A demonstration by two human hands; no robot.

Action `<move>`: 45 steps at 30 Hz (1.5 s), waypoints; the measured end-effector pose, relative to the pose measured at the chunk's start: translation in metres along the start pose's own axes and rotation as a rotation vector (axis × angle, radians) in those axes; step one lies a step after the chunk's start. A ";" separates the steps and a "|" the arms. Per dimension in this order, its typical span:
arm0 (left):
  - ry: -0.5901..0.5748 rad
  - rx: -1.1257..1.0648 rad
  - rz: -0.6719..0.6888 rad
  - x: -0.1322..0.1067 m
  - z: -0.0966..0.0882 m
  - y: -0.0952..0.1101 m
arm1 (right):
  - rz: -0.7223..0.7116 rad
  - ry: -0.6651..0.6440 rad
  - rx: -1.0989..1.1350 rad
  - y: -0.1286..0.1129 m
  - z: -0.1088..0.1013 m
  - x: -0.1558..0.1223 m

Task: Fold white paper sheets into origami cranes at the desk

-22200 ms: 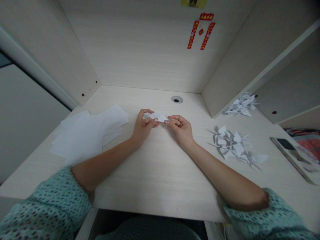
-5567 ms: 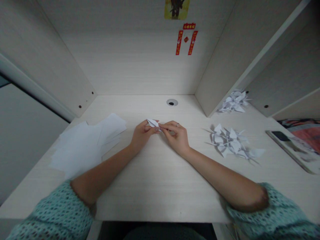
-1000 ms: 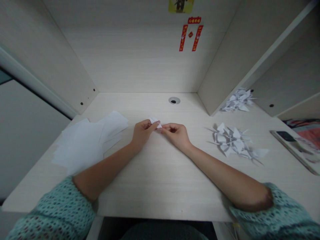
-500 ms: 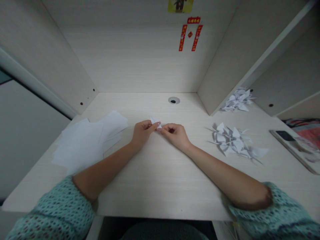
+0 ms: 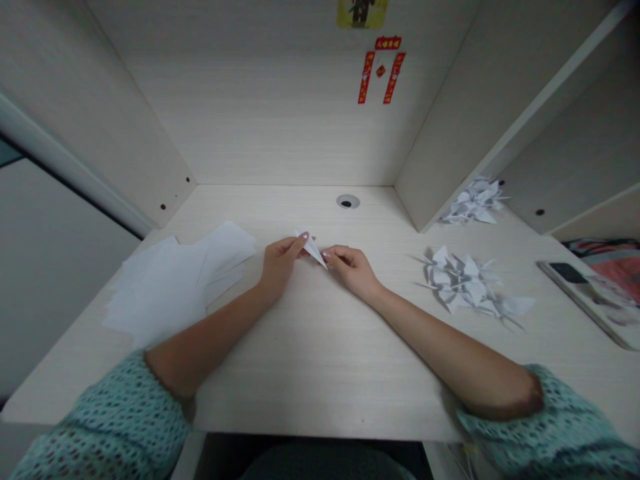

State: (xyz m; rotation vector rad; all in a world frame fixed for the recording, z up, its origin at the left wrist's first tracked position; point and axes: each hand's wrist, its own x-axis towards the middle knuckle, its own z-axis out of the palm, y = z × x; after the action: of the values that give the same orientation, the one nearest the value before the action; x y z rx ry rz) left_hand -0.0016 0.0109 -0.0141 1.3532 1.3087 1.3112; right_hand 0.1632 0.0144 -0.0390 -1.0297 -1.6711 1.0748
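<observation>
Left hand (image 5: 280, 262) pinches slim, pointed white paper (image 5: 315, 250); right hand (image 5: 354, 267) curls beside, grip unclear.

Hiding part of the folded paper (image 5: 315, 251) under the left hand (image 5: 280, 265); cutting off the yellow sticker (image 5: 362, 13) at the top edge.

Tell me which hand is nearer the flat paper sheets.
Left. The left hand is just right of the paper sheets; the right hand is farther off, beyond the left hand.
</observation>
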 end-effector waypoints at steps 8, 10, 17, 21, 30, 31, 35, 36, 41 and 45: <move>0.017 -0.014 0.013 0.001 0.000 0.000 | -0.004 -0.018 0.043 -0.007 -0.001 -0.002; 0.017 -0.017 0.009 0.001 0.000 0.000 | -0.006 -0.022 0.054 -0.007 -0.001 -0.002; 0.015 -0.046 -0.003 0.000 0.001 0.001 | -0.028 -0.027 0.021 -0.005 0.001 -0.003; -0.017 0.001 -0.010 -0.001 0.000 -0.001 | -0.130 0.006 0.092 -0.010 0.002 -0.004; -0.032 0.084 0.008 -0.002 0.000 0.000 | -0.193 -0.080 0.030 -0.017 -0.001 -0.006; -0.029 0.085 0.006 -0.002 0.001 0.000 | -0.184 -0.077 0.038 -0.017 -0.001 -0.006; -0.038 0.099 0.013 -0.002 0.001 -0.001 | -0.157 -0.080 0.054 -0.017 0.000 -0.007; -0.039 0.102 0.015 -0.002 0.001 -0.001 | -0.153 -0.078 0.052 -0.017 0.000 -0.007; -0.042 0.125 0.030 -0.001 0.000 -0.002 | -0.150 -0.072 0.044 -0.016 0.000 -0.007; -0.060 0.123 0.041 -0.001 0.000 -0.004 | -0.133 -0.052 0.051 -0.016 0.001 -0.006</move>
State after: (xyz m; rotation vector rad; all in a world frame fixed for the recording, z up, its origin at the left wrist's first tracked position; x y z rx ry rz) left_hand -0.0019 0.0105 -0.0178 1.4992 1.3456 1.2251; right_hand 0.1610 0.0040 -0.0261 -0.8519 -1.7196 1.0593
